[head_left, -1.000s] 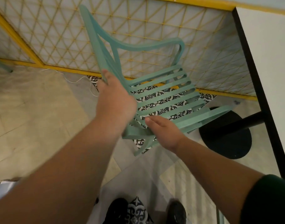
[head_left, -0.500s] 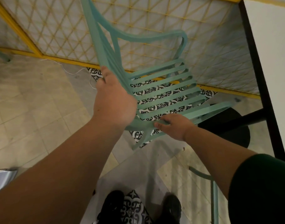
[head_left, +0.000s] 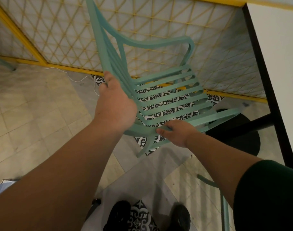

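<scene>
Flat a second ago, the right grip (head_left: 177, 132) now curls round the seat rail of the slatted teal plastic armchair (head_left: 150, 45), with the left grip (head_left: 115, 105) clasping its backrest, so it seems ready to lift.

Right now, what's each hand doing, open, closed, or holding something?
Left hand: closed, gripping the chair by its back.
Right hand: closed, gripping the chair's seat edge.

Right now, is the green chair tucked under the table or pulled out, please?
Out: the chair shows its whole seat clear of the table.
</scene>
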The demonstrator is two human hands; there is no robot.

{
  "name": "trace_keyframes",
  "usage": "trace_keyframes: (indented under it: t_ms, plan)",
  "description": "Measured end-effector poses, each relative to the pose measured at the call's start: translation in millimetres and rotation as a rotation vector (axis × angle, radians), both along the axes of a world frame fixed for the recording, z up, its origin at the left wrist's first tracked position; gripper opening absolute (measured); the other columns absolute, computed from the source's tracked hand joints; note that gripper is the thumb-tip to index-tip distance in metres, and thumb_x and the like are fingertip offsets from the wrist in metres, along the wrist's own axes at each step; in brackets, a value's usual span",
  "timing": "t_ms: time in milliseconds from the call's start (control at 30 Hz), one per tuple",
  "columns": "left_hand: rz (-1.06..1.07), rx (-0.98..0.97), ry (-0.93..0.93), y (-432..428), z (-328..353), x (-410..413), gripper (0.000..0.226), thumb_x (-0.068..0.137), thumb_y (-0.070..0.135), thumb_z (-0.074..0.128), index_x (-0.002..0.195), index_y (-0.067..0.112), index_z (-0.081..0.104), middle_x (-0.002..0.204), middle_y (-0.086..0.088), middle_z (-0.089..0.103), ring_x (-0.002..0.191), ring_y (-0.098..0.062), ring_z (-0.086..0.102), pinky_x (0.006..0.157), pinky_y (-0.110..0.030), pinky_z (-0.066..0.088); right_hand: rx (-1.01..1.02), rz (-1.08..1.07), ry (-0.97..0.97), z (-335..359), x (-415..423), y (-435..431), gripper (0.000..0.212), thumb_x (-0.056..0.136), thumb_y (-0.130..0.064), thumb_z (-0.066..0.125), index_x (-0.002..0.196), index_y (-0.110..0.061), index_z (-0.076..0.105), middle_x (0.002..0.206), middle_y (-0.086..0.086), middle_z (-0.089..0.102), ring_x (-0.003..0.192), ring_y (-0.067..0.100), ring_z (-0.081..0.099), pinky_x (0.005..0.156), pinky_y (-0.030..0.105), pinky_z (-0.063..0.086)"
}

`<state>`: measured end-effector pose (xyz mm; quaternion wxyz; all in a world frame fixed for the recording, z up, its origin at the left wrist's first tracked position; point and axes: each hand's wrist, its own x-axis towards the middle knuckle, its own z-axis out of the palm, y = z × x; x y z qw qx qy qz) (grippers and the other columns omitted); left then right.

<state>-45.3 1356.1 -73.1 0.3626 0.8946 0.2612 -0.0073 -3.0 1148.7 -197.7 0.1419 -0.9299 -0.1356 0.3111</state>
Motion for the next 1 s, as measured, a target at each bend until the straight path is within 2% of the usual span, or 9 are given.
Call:
trace_keyframes:
  t_ms: [133, 300, 400, 500, 600, 700, 767, 933, 1000]
  plan:
    - [-0.044, 0.039, 0.008, 15.1, 1.7, 3.7, 0.086, 0.095, 0.008, 0.052, 0.162, 0.017, -0.002, 0.154, -0.013, 0.028, 0.101, -0.024, 0.05, 0.083, -0.035, 0.041, 0.021, -0.059, 0.013, 0.4, -9.4, 11.3, 0.06, 0.087, -0.081, 0.042, 0.093, -0.026, 0.066, 0.09, -0.004, 0.066, 0.085, 0.015, 0.062, 0.076, 0.037, 0.054]
    - [-0.112, 0.09, 0.006, 31.7, 1.3, 8.0, 0.082, 0.093, 0.006, 0.05, 0.161, 0.016, 0.005, 0.152, -0.019, 0.033, 0.122, -0.038, 0.052, 0.097, -0.046, 0.048, 0.028, -0.087, 0.019, 1.3, -18.3, 24.3, 0.059, 0.087, -0.081, 0.043, 0.091, -0.027, 0.066, 0.085, -0.002, 0.067, 0.081, 0.015, 0.062, 0.073, 0.035, 0.053]
    - [-0.138, 0.09, 0.014, 39.8, 1.0, 10.2, 0.084, 0.093, 0.005, 0.049, 0.161, 0.018, 0.001, 0.151, -0.017, 0.033, 0.122, -0.036, 0.051, 0.093, -0.04, 0.045, 0.019, -0.091, 0.031, 3.7, -20.8, 31.7, 0.059, 0.089, -0.079, 0.043, 0.089, -0.024, 0.066, 0.085, 0.0, 0.067, 0.082, 0.017, 0.062, 0.078, 0.037, 0.054]
    - [-0.155, 0.1, 0.026, 47.5, -0.9, 14.1, 0.086, 0.094, 0.007, 0.05, 0.162, 0.019, -0.002, 0.153, -0.016, 0.033, 0.122, -0.034, 0.052, 0.089, -0.037, 0.043, 0.018, -0.106, 0.03, 3.6, -22.3, 38.9, 0.061, 0.088, -0.08, 0.043, 0.084, -0.024, 0.063, 0.083, 0.0, 0.067, 0.08, 0.017, 0.062, 0.074, 0.036, 0.054]
    - [-0.179, 0.113, 0.029, 56.4, -3.1, 20.0, 0.084, 0.094, 0.008, 0.049, 0.161, 0.021, 0.0, 0.147, -0.017, 0.041, 0.114, -0.034, 0.056, 0.083, -0.038, 0.045, 0.013, -0.108, 0.022, 3.2, -23.4, 46.6, 0.064, 0.088, -0.081, 0.041, 0.089, -0.021, 0.064, 0.085, 0.0, 0.067, 0.081, 0.018, 0.063, 0.071, 0.034, 0.05]
    - [-0.196, 0.152, 0.045, 68.2, -0.8, 26.6, 0.084, 0.095, 0.01, 0.049, 0.162, 0.024, 0.0, 0.149, -0.015, 0.041, 0.108, -0.029, 0.053, 0.085, -0.038, 0.043, 0.028, -0.126, 0.019, 2.1, -22.5, 58.5, 0.065, 0.089, -0.08, 0.041, 0.099, -0.021, 0.066, 0.088, 0.0, 0.067, 0.085, 0.02, 0.063, 0.071, 0.033, 0.048]
    - [-0.206, 0.174, 0.057, 78.0, 1.7, 31.2, 0.084, 0.096, 0.011, 0.05, 0.162, 0.025, 0.0, 0.148, -0.014, 0.041, 0.103, -0.025, 0.049, 0.085, -0.036, 0.041, 0.03, -0.121, 0.025, -0.3, -21.2, 67.9, 0.061, 0.09, -0.078, 0.042, 0.097, -0.021, 0.064, 0.084, 0.0, 0.064, 0.081, 0.019, 0.061, 0.066, 0.032, 0.046]
    - [-0.245, 0.192, 0.066, 92.0, 6.9, 45.1, 0.084, 0.095, 0.01, 0.053, 0.161, 0.026, 0.004, 0.141, -0.014, 0.045, 0.082, -0.021, 0.053, 0.076, -0.036, 0.041, 0.011, -0.132, 0.033, -3.7, -14.8, 83.4, 0.063, 0.091, -0.077, 0.042, 0.098, -0.019, 0.064, 0.087, 0.003, 0.065, 0.086, 0.024, 0.065, 0.07, 0.034, 0.05]
    - [-0.248, 0.207, 0.062, 95.2, 7.1, 50.1, 0.083, 0.095, 0.01, 0.053, 0.161, 0.025, 0.004, 0.139, -0.014, 0.045, 0.085, -0.022, 0.051, 0.076, -0.035, 0.041, 0.014, -0.151, 0.04, -2.5, -11.2, 87.4, 0.064, 0.09, -0.078, 0.043, 0.098, -0.018, 0.065, 0.087, 0.003, 0.067, 0.085, 0.024, 0.065, 0.069, 0.034, 0.051]
